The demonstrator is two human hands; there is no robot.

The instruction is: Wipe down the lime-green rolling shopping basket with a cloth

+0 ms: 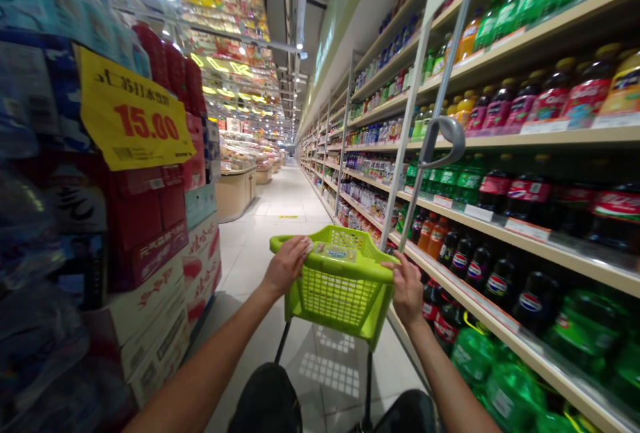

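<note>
Store aisle: pale tiled floor (280, 187), running straight back between stacked goods on the left and long beige multi-tier shelving (545, 136) on the right. A mirrored ceiling section with yellow light strips sits at upper left.

Main unit: one lime-green plastic shopping cart with a perforated basket (333, 296) and thin dark legs, located at the centre of the aisle, directly ahead of the person's knees in dark trousers (267, 401). A lime-green handle bar (369, 271) spans the near top edge of the basket; a rectangular label (336, 253) is set at its middle. Grid-shaped light patches (330, 374) lie on the tiles below.

Left hand (289, 265): positioned near the left end of the handle bar, palm down. Fingers are curled over the bar and hold it.

Right hand (407, 287): positioned at the right end of the bar. Fingers are bent around that end and grip it; the fingertips are partly hidden.

Right side: the shelves carry plastic drink bottles with green, dark, orange and pink contents or labels. A slanting grey metal rail with a loop-shaped grip (444, 143) stands in front of them; its lower part appears near the right hand, contact cannot be determined.

Left side: red and white cardboard cartons (150, 219) are stacked near the cart. A yellow price sign (135, 119) above them reads 15.00.
</note>
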